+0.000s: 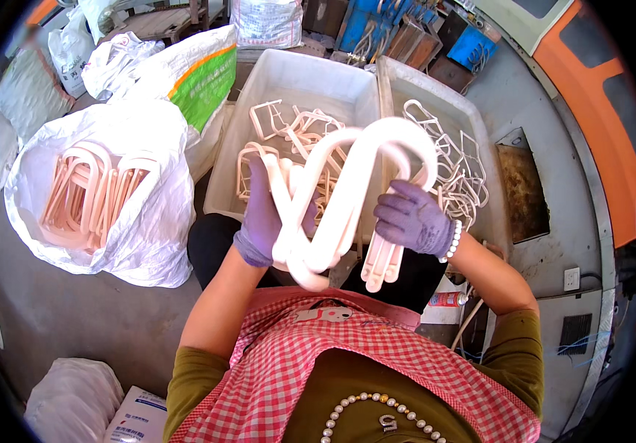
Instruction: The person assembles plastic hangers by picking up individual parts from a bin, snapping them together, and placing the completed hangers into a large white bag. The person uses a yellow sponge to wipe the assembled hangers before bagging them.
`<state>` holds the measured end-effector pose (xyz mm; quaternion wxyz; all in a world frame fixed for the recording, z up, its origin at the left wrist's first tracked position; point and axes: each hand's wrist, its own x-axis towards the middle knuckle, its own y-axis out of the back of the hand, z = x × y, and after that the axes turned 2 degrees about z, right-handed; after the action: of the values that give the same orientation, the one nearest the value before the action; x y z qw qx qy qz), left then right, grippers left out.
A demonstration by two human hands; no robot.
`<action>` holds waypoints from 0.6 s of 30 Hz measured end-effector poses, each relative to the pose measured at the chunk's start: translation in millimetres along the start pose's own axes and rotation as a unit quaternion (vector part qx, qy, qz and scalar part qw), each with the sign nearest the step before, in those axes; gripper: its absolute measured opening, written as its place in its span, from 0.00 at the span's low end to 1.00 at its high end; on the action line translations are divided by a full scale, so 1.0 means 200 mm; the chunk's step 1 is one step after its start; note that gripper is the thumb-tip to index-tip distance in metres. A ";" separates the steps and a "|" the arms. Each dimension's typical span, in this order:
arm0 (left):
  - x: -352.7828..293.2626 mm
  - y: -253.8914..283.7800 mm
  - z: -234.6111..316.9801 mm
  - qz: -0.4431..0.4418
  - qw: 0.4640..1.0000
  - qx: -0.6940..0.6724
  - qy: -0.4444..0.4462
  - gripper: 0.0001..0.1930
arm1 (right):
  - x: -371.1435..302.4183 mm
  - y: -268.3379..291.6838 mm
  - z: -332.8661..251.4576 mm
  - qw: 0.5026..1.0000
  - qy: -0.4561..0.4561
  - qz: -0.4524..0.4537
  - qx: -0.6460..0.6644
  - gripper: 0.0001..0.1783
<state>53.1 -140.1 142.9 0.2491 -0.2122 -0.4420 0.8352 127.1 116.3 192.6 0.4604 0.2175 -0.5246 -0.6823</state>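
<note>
In front of my lap I hold several pale pink plastic pieces (344,199), long bars with a rounded hook-like bend at the top. My left hand (260,210), in a purple-grey glove, grips the left side of the bundle; its fingers are partly hidden behind the pieces. My right hand (415,218), gloved alike and with a white bead bracelet at the wrist, is closed round the right-hand pieces, whose narrow ends stick out below the fist. Behind the bundle, a white bin (233,140) contains more loose pink pieces, partly covered by my hands.
At the left, an open white sack (166,199) holds stacked pink pieces. A second bin (473,122) at the right contains a tangle of pale pieces. A grey machine panel (558,258) stands on the right, beside a red can (447,299). Full sacks (33,88) lie at the far left.
</note>
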 end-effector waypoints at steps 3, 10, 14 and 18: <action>-0.08 -0.07 -0.05 -0.067 0.996 -0.036 0.039 0.37 | 0.02 -0.11 -0.02 0.999 0.016 0.015 0.031 0.10; -0.19 -0.12 -0.14 -0.097 0.981 -0.100 0.137 0.48 | 0.05 -0.36 -0.11 0.986 -0.044 0.009 0.159 0.14; -0.18 -0.03 -0.16 -0.196 0.946 -0.236 0.107 0.43 | 0.12 -0.33 -0.15 0.927 -0.111 0.021 0.358 0.21; -0.22 -0.15 -0.15 -0.202 0.944 -0.248 0.079 0.39 | 0.18 -0.25 -0.14 0.909 -0.116 0.016 0.400 0.21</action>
<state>112.7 -133.2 158.6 0.3862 -0.2386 -0.6475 0.6121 111.5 71.3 143.0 0.2813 0.2945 -0.8067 -0.4282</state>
